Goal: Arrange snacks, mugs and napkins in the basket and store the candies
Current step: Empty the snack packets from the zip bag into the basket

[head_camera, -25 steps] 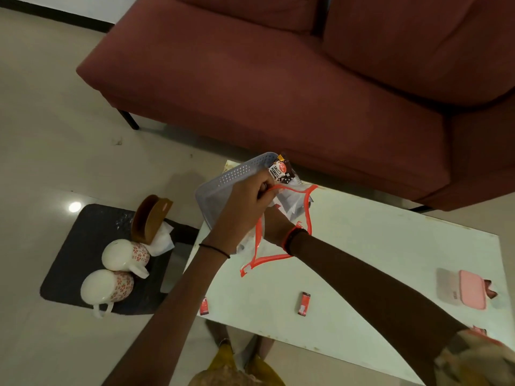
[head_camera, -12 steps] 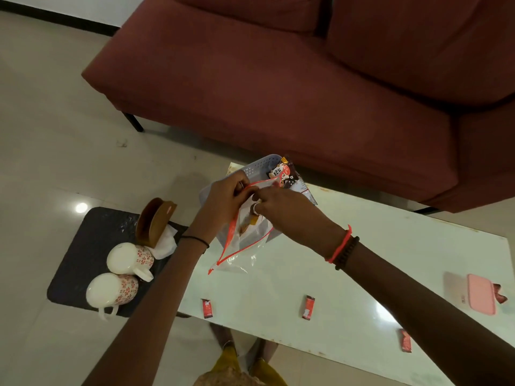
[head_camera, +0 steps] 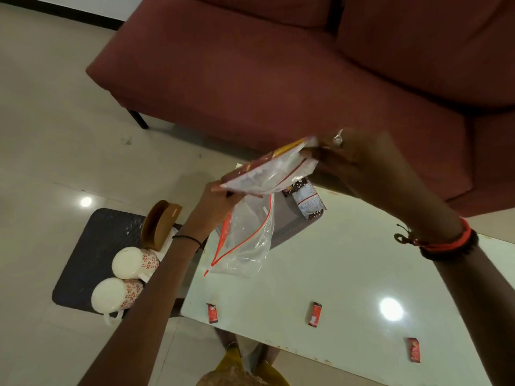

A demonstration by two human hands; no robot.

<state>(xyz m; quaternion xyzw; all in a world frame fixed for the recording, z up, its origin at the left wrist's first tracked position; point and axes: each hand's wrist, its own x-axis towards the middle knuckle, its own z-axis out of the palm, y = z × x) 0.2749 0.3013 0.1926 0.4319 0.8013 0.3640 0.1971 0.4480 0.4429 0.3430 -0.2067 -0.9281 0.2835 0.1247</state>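
My right hand (head_camera: 359, 162) grips one end of a white and red snack packet (head_camera: 267, 174), held level above the table's far left corner. My left hand (head_camera: 223, 195) pinches the top of a clear zip bag (head_camera: 248, 240) with an orange seal, which hangs down open; its fingers also touch the packet's other end. Under the bag lies the grey basket (head_camera: 289, 221) with a dark snack packet (head_camera: 306, 201) in it. Three red candies (head_camera: 212, 313) (head_camera: 315, 314) (head_camera: 413, 349) lie near the white table's (head_camera: 348, 274) front edge. Two floral mugs (head_camera: 133, 261) (head_camera: 117, 295) lie on their sides on the floor.
A dark mat (head_camera: 92, 246) on the floor left of the table carries the mugs and a brown napkin holder (head_camera: 160, 224) with white napkins. A maroon sofa (head_camera: 278, 79) runs close behind the table. Beige tile floor surrounds it all.
My right hand has drawn the snack packet out of the zip bag, up and to the right. The bag hangs limp from my left hand, lifted off the basket.
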